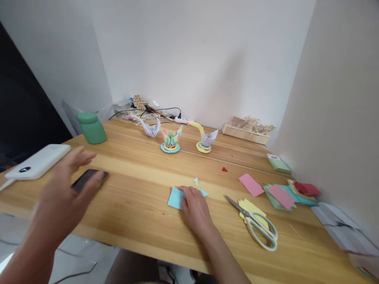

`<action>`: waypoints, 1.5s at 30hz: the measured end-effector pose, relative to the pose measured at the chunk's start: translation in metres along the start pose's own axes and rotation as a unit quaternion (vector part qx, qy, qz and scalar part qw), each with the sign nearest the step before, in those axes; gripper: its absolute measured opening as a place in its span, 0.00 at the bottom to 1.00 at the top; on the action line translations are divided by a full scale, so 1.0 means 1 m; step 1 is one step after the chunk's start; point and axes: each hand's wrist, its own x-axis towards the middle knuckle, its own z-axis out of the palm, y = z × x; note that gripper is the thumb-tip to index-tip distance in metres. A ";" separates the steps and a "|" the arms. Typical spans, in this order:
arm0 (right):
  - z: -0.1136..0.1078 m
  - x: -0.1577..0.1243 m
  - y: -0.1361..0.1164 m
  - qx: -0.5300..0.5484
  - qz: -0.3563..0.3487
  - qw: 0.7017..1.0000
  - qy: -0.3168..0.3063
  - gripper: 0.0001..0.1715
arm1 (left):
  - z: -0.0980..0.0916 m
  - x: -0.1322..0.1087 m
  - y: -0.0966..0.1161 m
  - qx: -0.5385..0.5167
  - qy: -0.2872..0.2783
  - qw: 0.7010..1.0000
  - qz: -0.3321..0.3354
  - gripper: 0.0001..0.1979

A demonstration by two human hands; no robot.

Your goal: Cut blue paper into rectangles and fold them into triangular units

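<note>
My left hand [66,193] is raised at the left, slightly blurred, its thumb and fingers apart with nothing between them. It partly covers a dark phone [89,178] on the table. My right hand [195,207] rests palm down on a light blue piece of paper [175,198], fingers loosely bent over it and thumb apart. The blue paper shows on both sides of the hand; its middle is hidden. Just beyond lies a small pale green folded triangle [196,181]. To the right, white-handled scissors [251,221] lie partly on yellow paper slips [251,207].
Folded-paper swans [151,128] and a colourful paper piece [171,140] stand farther back. Pink paper [251,185] and coloured stacks [281,196] lie at the right. A green container [92,128] and white power bank [38,161] are at the left; a wooden box [245,133] is by the wall.
</note>
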 end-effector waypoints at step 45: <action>-0.010 0.000 0.008 0.043 0.031 0.998 -0.016 0.19 | 0.188 0.039 0.072 -0.336 -0.467 0.813 0.091 0.26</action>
